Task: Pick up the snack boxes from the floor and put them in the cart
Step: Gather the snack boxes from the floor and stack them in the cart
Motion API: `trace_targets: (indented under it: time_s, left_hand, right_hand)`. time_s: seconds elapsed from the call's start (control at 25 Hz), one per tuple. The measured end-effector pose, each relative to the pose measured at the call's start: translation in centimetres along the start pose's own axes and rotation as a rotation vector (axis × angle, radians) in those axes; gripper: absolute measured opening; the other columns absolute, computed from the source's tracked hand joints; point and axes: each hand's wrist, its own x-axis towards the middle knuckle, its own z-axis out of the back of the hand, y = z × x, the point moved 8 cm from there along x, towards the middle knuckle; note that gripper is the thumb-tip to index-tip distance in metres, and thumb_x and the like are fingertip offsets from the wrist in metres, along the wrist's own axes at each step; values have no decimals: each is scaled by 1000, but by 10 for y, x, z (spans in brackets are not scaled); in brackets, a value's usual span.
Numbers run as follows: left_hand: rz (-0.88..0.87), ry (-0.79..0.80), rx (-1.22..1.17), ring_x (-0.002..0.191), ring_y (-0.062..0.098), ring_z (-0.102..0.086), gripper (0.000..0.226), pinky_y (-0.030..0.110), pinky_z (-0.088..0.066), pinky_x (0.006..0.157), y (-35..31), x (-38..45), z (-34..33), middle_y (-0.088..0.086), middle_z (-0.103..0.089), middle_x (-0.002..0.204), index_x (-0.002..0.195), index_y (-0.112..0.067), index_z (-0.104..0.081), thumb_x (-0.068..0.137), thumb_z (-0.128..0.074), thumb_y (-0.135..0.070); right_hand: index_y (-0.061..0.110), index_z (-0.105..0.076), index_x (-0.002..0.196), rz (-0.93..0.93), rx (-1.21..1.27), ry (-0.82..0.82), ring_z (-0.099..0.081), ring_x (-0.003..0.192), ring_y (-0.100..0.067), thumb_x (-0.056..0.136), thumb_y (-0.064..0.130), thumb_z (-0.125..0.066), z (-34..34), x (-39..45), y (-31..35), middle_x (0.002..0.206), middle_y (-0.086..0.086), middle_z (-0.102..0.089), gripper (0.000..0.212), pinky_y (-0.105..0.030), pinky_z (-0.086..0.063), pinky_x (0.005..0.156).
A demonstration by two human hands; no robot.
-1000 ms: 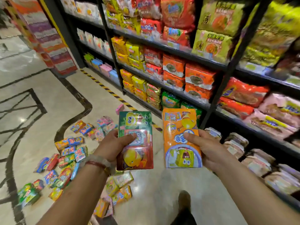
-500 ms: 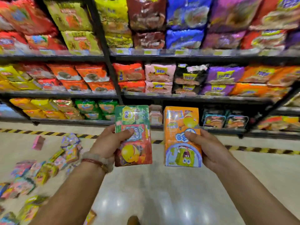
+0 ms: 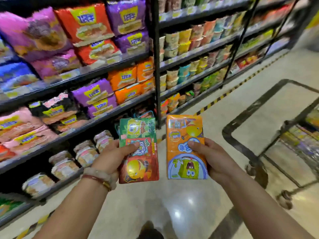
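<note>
My left hand (image 3: 112,156) grips a stack of snack boxes (image 3: 139,163), green at the top and red at the bottom, with the thumb across its front. An orange snack box (image 3: 183,135) with a yellow cartoon figure is held upright in my right hand (image 3: 212,157), thumb on its face. Both are held side by side at chest height over the floor. The wire cart (image 3: 293,135) stands at the right edge, a little beyond my right hand, with colourful packs inside it.
Black shelving (image 3: 156,66) full of noodle packs and cups runs along the left and back. A yellow-black striped line (image 3: 214,100) marks the floor at the shelf base. A dark inlay band (image 3: 245,111) curves across the shiny floor. My shoe (image 3: 151,230) shows at the bottom.
The view has swung to the right: the pile of boxes on the floor has left the frame and the cart has come in at the right. Both hands hold the same boxes.
</note>
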Motion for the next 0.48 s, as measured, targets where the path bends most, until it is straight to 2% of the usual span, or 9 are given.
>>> trace_targets:
  time_s: [0.16,0.36,0.4,0.48]
  left_hand:
    - [38,248,102,64,26,-70,42,36,-57,52,0,42,-117,15,-73,84,104,-3,-62,63,-67,-10]
    - [127,475,224,60,27,-70,19,42,-59,56,16,93,-249,16,-73,78,97,-2,-63,79,-64,-1]
    - [141,512,238,61,28,-70,20,43,-59,58,16,103,-273,16,-73,79,96,-3,-63,76,-65,-2]
    - [163,583,285,64,29,-70,37,44,-59,60,14,123,-321,17,-73,82,100,-2,-63,64,-71,-8]
  right_hand:
    - [-1,-61,114,72,154,-212,-71,80,-32,68,16,-69,95,-13,24,101,-20,-71,49,-42,-60,70]
    - [3,-65,102,125,282,-493,-71,67,-25,85,6,-63,195,-21,48,87,-15,-74,18,-38,-60,61]
    - [3,-65,102,139,294,-539,-71,67,-25,85,6,-62,211,-21,56,87,-15,-74,18,-38,-60,61]
    - [2,-64,104,168,333,-623,-71,65,-24,84,7,-62,242,-17,72,85,-15,-74,21,-37,-60,58]
